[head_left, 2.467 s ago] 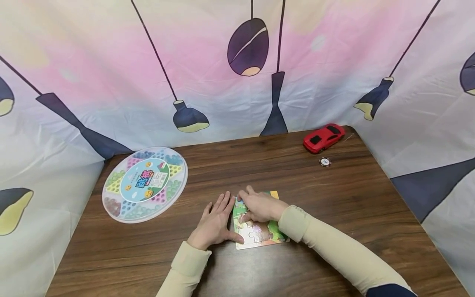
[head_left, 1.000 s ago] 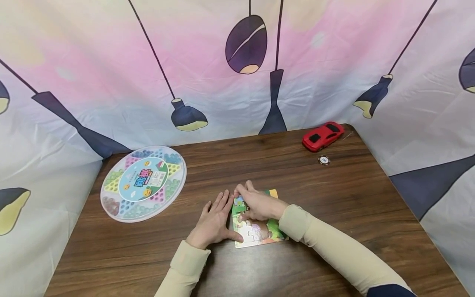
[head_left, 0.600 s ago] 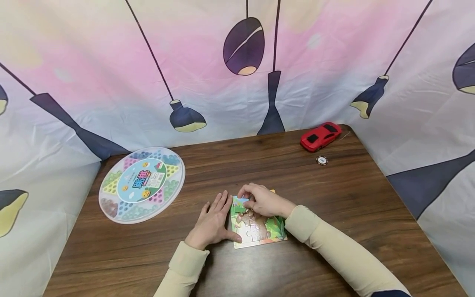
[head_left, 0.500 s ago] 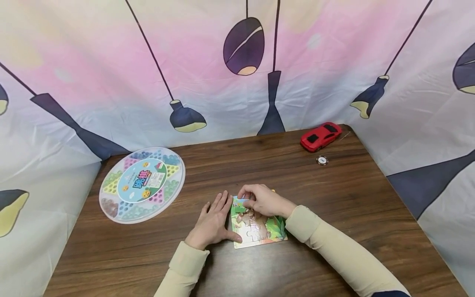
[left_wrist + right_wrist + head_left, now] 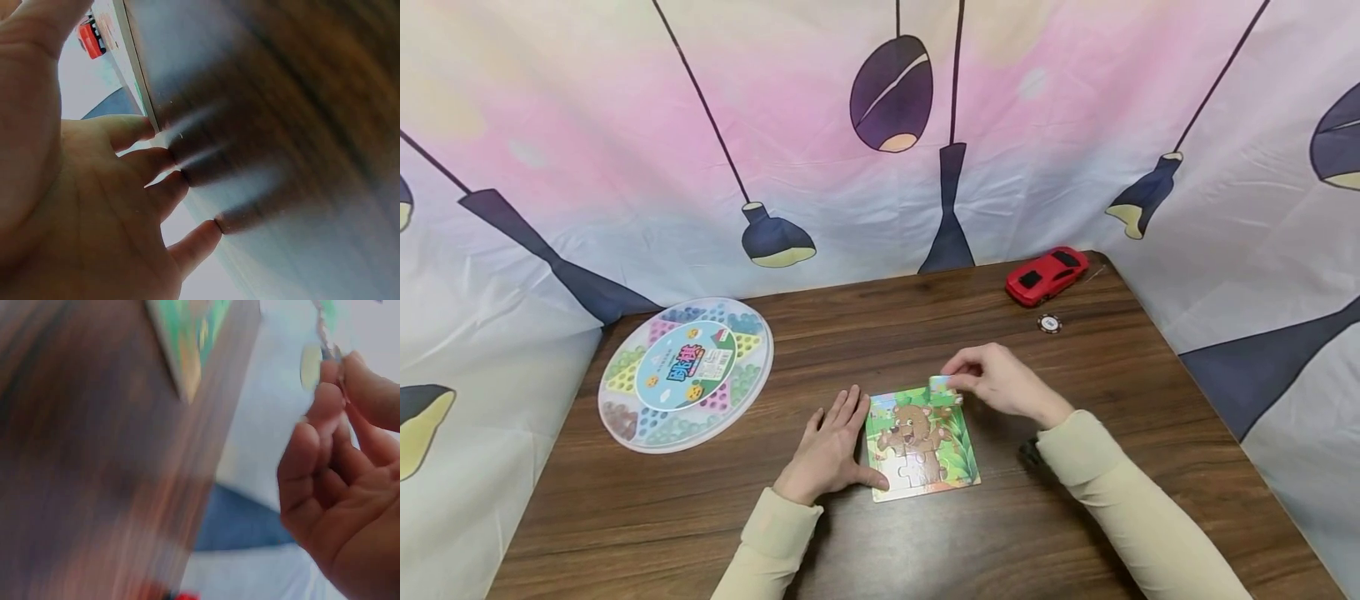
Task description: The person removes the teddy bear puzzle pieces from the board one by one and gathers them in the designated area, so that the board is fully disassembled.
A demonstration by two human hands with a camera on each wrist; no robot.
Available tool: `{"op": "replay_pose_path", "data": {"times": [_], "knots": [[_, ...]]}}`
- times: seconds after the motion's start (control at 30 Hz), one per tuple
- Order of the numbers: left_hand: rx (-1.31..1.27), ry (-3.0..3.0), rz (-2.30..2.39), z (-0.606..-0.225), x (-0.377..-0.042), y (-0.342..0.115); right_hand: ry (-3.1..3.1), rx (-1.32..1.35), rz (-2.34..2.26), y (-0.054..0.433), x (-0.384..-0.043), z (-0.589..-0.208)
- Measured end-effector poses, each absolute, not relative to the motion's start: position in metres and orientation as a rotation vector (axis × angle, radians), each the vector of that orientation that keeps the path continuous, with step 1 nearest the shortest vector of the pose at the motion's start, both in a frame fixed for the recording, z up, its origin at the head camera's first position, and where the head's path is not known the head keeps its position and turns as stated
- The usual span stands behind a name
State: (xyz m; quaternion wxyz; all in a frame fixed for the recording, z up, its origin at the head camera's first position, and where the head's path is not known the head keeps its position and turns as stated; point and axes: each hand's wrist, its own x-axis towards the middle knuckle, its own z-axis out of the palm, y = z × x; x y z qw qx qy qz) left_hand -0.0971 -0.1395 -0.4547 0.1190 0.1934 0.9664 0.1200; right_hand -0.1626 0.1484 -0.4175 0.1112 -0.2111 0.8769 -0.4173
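A square jigsaw puzzle (image 5: 921, 458) with a brown bear on green lies on the wooden table. My left hand (image 5: 823, 454) lies along its left side with straight fingers, the thumb over its near left corner. In the left wrist view, the fingertips (image 5: 209, 232) touch the tabletop beside the puzzle's edge. Between thumb and fingers my right hand (image 5: 1006, 385) pinches a small puzzle piece (image 5: 939, 386), raised near the puzzle's far right corner. The right wrist view shows this piece (image 5: 324, 328) almost edge-on, with the puzzle (image 5: 189, 359) blurred beyond.
A round Chinese checkers set (image 5: 688, 375) under a clear lid lies at the table's left. At the far right stand a red toy car (image 5: 1047, 276) and a poker chip (image 5: 1049, 323). A curtain printed with lamps (image 5: 778, 237) hangs behind the table.
My right hand has come off the puzzle's far left part and moved right with a piece in its pinch, uncovering the bear. My left hand keeps its place.
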Motion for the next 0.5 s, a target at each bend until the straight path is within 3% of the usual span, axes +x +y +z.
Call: {"op": "replay_pose_path", "data": {"times": [0.3, 0.5], "knots": [[0.548, 2.82, 0.358, -0.456, -0.098, -0.14, 2.63, -0.464, -1.085, 0.234, -0.169, -0.424], [0.552, 2.805, 0.352, -0.454, -0.098, -0.14, 2.632, -0.332, -1.056, 0.263, -0.17, -0.434]]}}
